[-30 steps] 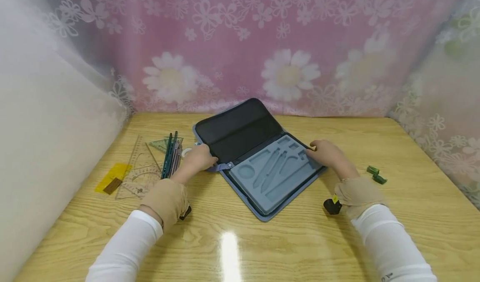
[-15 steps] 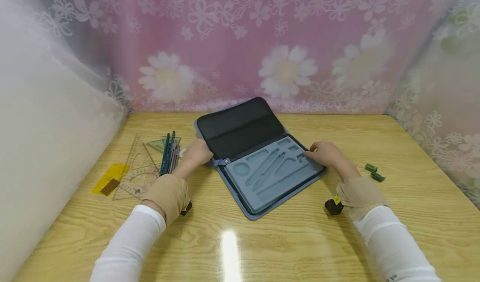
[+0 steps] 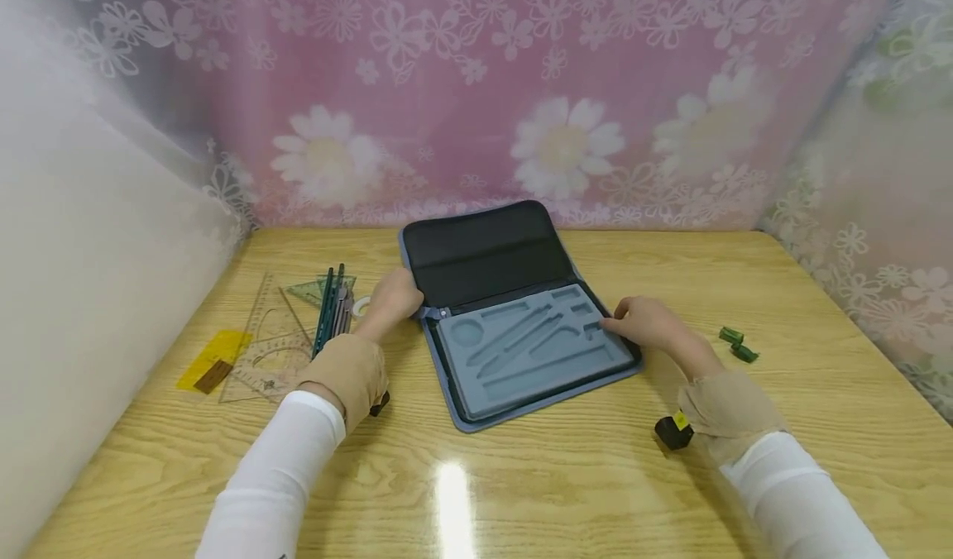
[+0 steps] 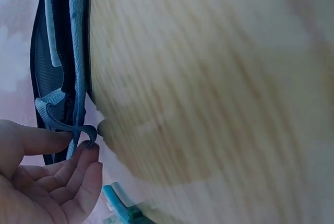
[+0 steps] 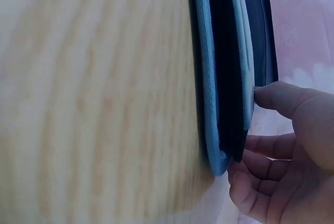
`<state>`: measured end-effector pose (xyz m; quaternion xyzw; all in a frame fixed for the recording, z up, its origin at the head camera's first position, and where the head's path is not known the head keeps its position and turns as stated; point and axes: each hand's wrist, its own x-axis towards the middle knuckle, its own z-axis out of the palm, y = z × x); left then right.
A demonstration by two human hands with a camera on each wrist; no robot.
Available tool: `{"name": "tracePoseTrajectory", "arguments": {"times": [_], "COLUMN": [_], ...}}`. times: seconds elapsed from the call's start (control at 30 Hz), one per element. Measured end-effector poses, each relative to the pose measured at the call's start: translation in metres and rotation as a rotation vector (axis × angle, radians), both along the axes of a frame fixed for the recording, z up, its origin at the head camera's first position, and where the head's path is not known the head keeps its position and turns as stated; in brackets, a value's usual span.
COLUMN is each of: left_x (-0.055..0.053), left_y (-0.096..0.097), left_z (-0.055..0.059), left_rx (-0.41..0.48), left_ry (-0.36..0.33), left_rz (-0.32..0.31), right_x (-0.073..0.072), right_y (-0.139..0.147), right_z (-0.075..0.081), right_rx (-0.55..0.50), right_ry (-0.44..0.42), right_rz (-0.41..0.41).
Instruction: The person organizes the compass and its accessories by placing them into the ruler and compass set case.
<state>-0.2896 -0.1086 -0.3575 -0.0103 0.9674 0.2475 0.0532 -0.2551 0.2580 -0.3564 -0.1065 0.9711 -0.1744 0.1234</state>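
A blue zippered case (image 3: 487, 249) lies unfolded on the wooden table, its black lid leaning back toward the curtain. In its lower half sits a grey-blue moulded tray (image 3: 469, 385) with pen-shaped, round and small square hollows. My left hand (image 3: 393, 298) pinches the case's left edge at the hinge. There, in the left wrist view, a blue strap loop (image 4: 49, 101) lies by the thumb and fingers. The right hand (image 3: 655, 327) grips the right edge. In the right wrist view its thumb presses the tray's rim, while the other fingers curl against the case's corner.
Left of the case lie clear set squares (image 3: 260, 352), dark green pencils (image 3: 328, 307), a yellow sheet (image 3: 212, 359) with a brown block (image 3: 213, 376) on it, and a white ring (image 3: 361, 306). Two small green pieces (image 3: 737, 344) lie at the right. A pink floral curtain (image 3: 447, 88) hangs behind.
The case has turned on the table: its near corner swung to the left, and its front edge now lies more squarely to me. Both hands kept hold of its sides.
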Motion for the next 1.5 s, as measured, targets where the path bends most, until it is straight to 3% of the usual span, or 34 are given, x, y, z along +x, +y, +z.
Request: {"name": "tracePoseTrajectory", "arguments": {"times": [0.37,0.8,1.27,1.5], "left_x": [-0.006,-0.013,-0.008,-0.002], "left_y": [0.003,0.007,0.007,0.007], "left_z": [-0.003,-0.005,-0.003,0.000], "left_rx": [0.069,0.039,0.028,-0.028], "left_ry": [0.018,0.022,-0.025,-0.032], "left_rz": [0.042,-0.045,-0.081,-0.178], "right_x": [0.010,0.025,0.036,0.034], "right_y": [-0.006,-0.016,-0.022,-0.017], "right_z": [-0.005,-0.005,-0.006,-0.004], "right_rx": [-0.027,-0.091,-0.086,-0.040], "right_ry": [-0.036,-0.091,-0.094,-0.070], "right_rz": [0.000,-0.017,-0.055,-0.048]}}
